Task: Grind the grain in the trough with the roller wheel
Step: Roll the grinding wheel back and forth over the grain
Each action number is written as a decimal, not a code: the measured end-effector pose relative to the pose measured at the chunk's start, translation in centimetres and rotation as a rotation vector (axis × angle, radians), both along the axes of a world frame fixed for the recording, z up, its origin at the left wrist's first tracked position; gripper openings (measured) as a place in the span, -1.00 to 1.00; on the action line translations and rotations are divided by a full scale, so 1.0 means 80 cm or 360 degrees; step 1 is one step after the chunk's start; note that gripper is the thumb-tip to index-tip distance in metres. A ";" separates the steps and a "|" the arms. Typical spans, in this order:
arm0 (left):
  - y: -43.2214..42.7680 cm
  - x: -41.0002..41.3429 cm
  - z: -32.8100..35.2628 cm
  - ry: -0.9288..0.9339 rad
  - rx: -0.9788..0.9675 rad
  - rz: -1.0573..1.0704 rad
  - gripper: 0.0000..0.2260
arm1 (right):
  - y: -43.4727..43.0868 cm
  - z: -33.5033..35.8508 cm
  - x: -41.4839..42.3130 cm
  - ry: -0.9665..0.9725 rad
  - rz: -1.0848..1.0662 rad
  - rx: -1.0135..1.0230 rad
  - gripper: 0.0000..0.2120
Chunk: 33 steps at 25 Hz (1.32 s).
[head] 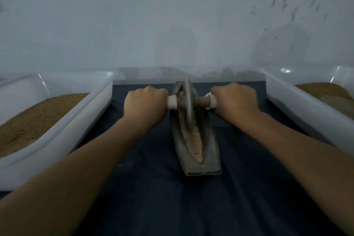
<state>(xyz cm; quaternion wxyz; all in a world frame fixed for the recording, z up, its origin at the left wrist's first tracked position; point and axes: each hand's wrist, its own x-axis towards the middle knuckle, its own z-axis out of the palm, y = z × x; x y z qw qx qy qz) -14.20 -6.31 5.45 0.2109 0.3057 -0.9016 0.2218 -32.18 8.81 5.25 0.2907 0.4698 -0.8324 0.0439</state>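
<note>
The roller wheel [187, 101] stands on edge in the far half of the trough [210, 151]. The trough lies lengthwise on the dark cloth [191, 207] over the worktop, between the left tub [63, 140] and the right tub [298, 115].

The left hand [145, 101] is a fist wrapped round the axle [201, 101] on its side, right up against a white collar [172, 102]. The right hand [235, 99] is fisted round the other end, with a bit of bare wooden axle showing between its collar and the disc.

Handling-wise, that disc looks like cast metal. I'd guess it's heavy and totally rigid, so its own weight should do a lot of the crushing. The axle is the only sensible place to hold it, one fist each side and close in so it doesn't tip. A thin rim in a narrow groove will probably wobble sideways if one hand pushes harder than the other.

The trough looks heavy too, but it only rests on cloth, so a hard shove could slide it.

The grain [194, 141] is loose and pale, lying along the groove from the near tip up to the wheel. My bet is it'll creep up the walls and could spill over the lip if rolled fast. It looks coarse to me — plenty of grinding left.
</note>
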 end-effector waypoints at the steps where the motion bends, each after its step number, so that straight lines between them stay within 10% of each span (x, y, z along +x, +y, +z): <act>1: -0.008 -0.013 0.008 -0.0029 0.0097 0.0019 -0.95 | -0.014 0.006 -0.006 -0.0081 -0.0046 0.0051 -0.88; 9: 0.030 0.057 -0.003 0.0131 -0.0281 -0.0389 -0.54 | 0.074 -0.014 0.016 0.0317 0.0375 -0.0268 -0.55; 17: -0.007 -0.013 0.003 0.0030 0.0006 -0.0011 -0.94 | -0.012 0.002 -0.007 -0.0116 -0.0052 0.0049 -0.84; 24: 0.020 0.059 -0.014 0.0159 -0.0267 -0.0435 -0.56 | 0.073 -0.006 0.019 0.0389 0.0394 -0.0292 -0.67; 33: -0.014 -0.020 0.014 -0.0082 -0.0017 -0.0083 -0.92 | -0.003 0.003 -0.012 -0.0220 0.0039 0.0080 -0.91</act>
